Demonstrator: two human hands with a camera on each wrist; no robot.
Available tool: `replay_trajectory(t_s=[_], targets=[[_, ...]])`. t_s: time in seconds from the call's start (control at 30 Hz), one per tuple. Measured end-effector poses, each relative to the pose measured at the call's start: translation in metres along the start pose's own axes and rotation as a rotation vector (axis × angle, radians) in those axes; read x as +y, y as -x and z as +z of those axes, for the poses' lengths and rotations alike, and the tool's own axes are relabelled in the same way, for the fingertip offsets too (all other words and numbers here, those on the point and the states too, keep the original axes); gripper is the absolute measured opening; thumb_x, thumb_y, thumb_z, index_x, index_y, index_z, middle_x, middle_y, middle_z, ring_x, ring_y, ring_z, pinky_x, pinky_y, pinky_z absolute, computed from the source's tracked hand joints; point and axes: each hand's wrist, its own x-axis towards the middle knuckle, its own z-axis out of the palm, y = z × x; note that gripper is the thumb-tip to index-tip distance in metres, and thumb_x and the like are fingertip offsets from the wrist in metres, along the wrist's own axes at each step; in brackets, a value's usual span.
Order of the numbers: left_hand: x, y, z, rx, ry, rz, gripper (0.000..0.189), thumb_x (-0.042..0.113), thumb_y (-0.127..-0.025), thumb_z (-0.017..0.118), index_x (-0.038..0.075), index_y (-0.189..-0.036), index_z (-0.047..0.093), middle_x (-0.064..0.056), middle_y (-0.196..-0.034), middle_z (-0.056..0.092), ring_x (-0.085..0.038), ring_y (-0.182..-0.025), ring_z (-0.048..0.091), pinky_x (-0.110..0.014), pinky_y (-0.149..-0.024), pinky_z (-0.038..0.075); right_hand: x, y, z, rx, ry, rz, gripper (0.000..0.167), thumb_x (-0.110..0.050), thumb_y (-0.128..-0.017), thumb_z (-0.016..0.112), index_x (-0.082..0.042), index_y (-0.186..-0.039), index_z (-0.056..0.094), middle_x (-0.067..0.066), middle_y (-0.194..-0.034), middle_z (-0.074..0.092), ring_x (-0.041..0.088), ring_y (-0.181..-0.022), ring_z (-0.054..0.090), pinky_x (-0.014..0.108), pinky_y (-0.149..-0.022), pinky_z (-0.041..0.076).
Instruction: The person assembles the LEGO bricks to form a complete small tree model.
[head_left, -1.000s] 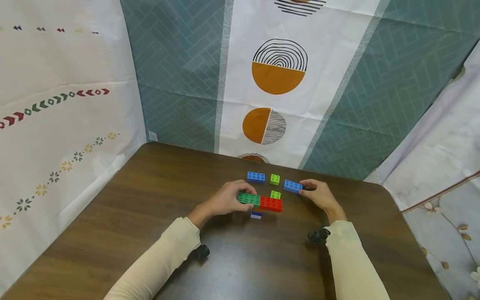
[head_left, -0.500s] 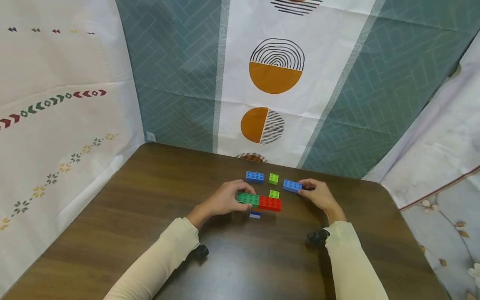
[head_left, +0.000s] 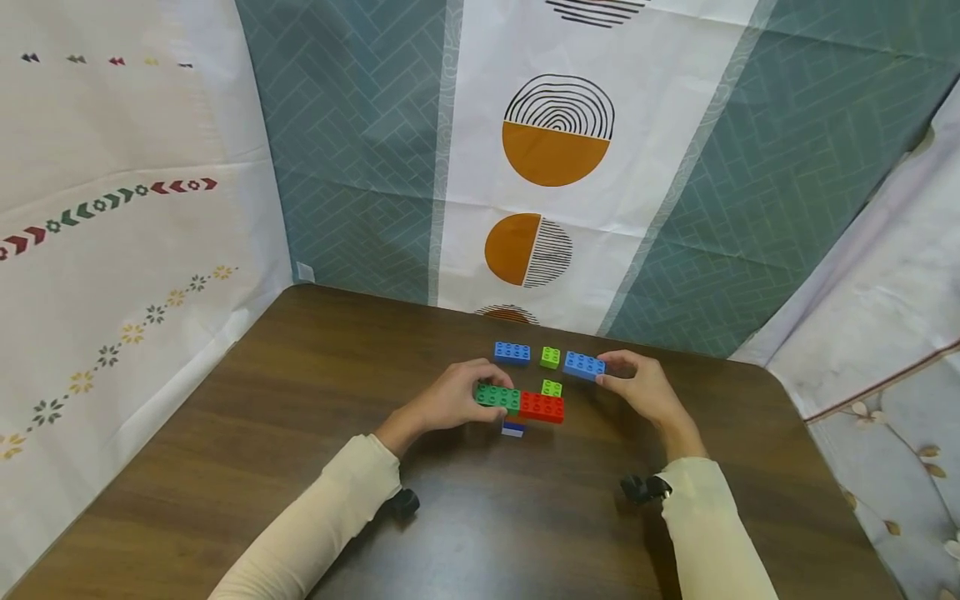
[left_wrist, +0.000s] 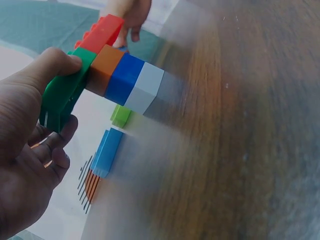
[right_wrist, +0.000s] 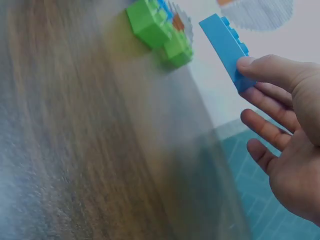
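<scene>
Above the dark brown wooden table (head_left: 352,350), the left hand (head_left: 448,398) and right hand (head_left: 645,390) stand apart, each clamped on a part. The left grips a T-shaped plastic brick assembly (head_left: 525,407) by its green oblong brick (left_wrist: 67,90), leaving the red oblong brick (left_wrist: 103,35) free; an orange, blue and white column (left_wrist: 125,75) extends beneath the joint, apparently tying both together. The right pinches one end of a light blue oblong plastic brick (head_left: 581,365), leaving most studs uncovered. On the table, a second light blue brick (head_left: 512,354) and two square lime-green plastic bricks (head_left: 551,358) lie separated, presumably for individual grasping.
</scene>
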Motion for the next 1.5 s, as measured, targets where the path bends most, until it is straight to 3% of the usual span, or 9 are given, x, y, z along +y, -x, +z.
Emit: replay_trajectory(t_s=[0.37,0.6,0.73,0.97,1.1,1.27,1.5], targets=[[0.0,-0.002,0.0,0.006,0.006,0.006,0.029,0.024,-0.086,0.081,0.022,-0.113,0.071,0.005,-0.105,0.064,-0.015,-0.098,0.057,-0.029,-0.082,0.054,-0.034,0.025,-0.002,0.023,0.074,-0.102,0.037,-0.021,-0.093,0.077,-0.012,-0.128,0.069,0.014,-0.118,0.07,0.028,-0.103,0.059,0.033,-0.082,0.05],[0.001,-0.004,0.0,0.003,0.014,0.003,0.03,0.025,-0.086,0.081,0.022,-0.114,0.071,0.005,-0.106,0.064,-0.014,-0.099,0.057,-0.03,-0.083,0.053,-0.051,0.036,-0.006,0.038,0.048,-0.174,0.035,-0.022,-0.092,0.078,-0.013,-0.126,0.07,0.011,-0.117,0.072,0.027,-0.101,0.061,0.024,-0.079,0.051],[0.001,-0.004,0.001,-0.004,0.013,0.006,0.03,0.024,-0.086,0.08,0.021,-0.115,0.07,0.005,-0.107,0.064,-0.014,-0.099,0.057,-0.03,-0.083,0.053,-0.061,0.042,-0.005,0.02,0.024,-0.175,0.036,-0.026,-0.093,0.078,-0.016,-0.126,0.07,0.009,-0.119,0.072,0.028,-0.104,0.061,0.027,-0.083,0.051],[-0.002,-0.004,0.003,-0.002,0.012,0.013,0.031,0.024,-0.087,0.08,0.021,-0.115,0.07,0.005,-0.109,0.065,-0.014,-0.1,0.058,-0.028,-0.083,0.054,-0.074,0.047,0.009,-0.005,0.005,-0.211,0.034,-0.025,-0.093,0.078,-0.016,-0.125,0.07,0.007,-0.12,0.072,0.026,-0.108,0.06,0.043,-0.092,0.051],[-0.002,-0.003,0.003,-0.007,0.009,0.013,0.032,0.026,-0.087,0.08,0.02,-0.116,0.07,0.004,-0.11,0.066,-0.014,-0.101,0.058,-0.028,-0.084,0.055,-0.079,0.049,0.018,-0.027,-0.009,-0.221,0.035,-0.026,-0.092,0.078,-0.016,-0.125,0.07,0.005,-0.122,0.072,0.029,-0.111,0.06,0.044,-0.093,0.05],[0.0,-0.003,0.001,-0.006,-0.002,0.005,0.037,0.027,-0.086,0.081,0.017,-0.119,0.069,0.001,-0.113,0.066,-0.015,-0.103,0.059,-0.027,-0.087,0.054,-0.085,0.048,0.032,-0.072,-0.037,-0.221,0.035,-0.027,-0.092,0.079,-0.017,-0.125,0.07,0.005,-0.124,0.071,0.028,-0.11,0.058,0.04,-0.091,0.05],[0.001,-0.001,0.0,-0.001,-0.012,-0.016,0.043,0.027,-0.085,0.083,0.014,-0.123,0.068,0.0,-0.114,0.065,-0.016,-0.103,0.06,-0.026,-0.087,0.056,-0.09,0.046,0.049,-0.13,-0.092,-0.198,0.035,-0.024,-0.091,0.08,-0.019,-0.124,0.07,0.006,-0.121,0.068,0.031,-0.103,0.058,0.027,-0.077,0.057]])
